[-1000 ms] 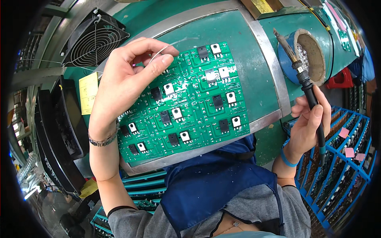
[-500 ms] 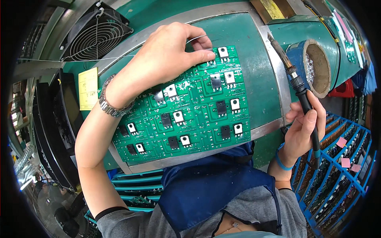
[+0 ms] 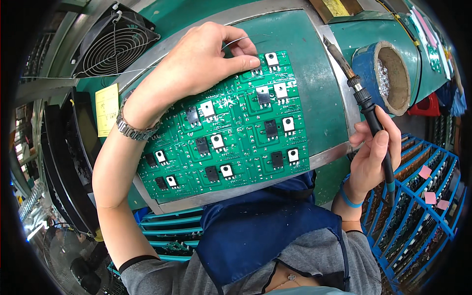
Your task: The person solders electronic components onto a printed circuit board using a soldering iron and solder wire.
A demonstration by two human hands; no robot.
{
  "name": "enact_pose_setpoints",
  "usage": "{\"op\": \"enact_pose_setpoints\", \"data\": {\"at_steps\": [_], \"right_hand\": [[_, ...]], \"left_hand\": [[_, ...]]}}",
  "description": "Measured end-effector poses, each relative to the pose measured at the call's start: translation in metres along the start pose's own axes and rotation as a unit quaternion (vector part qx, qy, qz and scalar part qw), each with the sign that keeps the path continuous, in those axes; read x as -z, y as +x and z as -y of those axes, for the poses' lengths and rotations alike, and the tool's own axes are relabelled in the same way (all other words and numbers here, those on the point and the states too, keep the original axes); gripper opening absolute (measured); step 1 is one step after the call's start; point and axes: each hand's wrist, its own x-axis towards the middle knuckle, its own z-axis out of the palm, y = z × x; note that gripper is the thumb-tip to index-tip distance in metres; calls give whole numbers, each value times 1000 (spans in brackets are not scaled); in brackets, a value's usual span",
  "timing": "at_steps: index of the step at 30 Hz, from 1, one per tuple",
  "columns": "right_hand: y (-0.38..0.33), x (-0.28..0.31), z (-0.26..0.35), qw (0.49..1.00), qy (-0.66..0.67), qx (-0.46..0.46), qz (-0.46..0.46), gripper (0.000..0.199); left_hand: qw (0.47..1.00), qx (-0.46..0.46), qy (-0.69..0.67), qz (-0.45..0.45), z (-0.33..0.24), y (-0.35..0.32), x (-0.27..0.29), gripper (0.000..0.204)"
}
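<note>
A green circuit board [image 3: 236, 132] with paired black and white transistors in rows lies slightly tilted on the bench in front of me. Across its far left side reaches my left hand [image 3: 204, 61], fingers curled around a thin solder wire [image 3: 118, 73], the thumb resting on a black transistor at the board's far edge. The wire's free end sticks out past my fingertips. My right hand [image 3: 376, 155] grips a soldering iron [image 3: 363, 96] by its black handle, right of the board. The iron's tip points away from me and is apart from the board.
Beyond the iron stands a thick round blue tub [image 3: 364, 64] with shiny bits inside. A black fan [image 3: 118, 49] is at the far left, near a yellow paper [image 3: 106, 110]. Blue racks of boards [image 3: 423, 196] stand at the lower right, with teal-edged ones [image 3: 169, 228] below the bench.
The whole view has shifted a little, so the board and both hands appear slightly farther left. The iron's tip has moved a bit left. Both holds are the same.
</note>
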Motion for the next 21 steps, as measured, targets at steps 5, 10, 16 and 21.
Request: {"op": "enact_pose_setpoints", "data": {"at_steps": [5, 10, 16, 21], "right_hand": [[0, 0, 3, 1000, -9, -1, 0, 41], [-3, -1, 4, 1000, -18, -9, 4, 40], [-2, -3, 3, 1000, -21, -1, 5, 39], [-2, -4, 5, 1000, -28, 0, 14, 40]], "left_hand": [[1000, 21, 3, 2, 2, 2, 2, 23], [999, 14, -28, -14, 7, -4, 3, 23], [999, 41, -23, 16, 3, -1, 4, 26], [999, 45, -6, 29, 3, -7, 9, 28]]}}
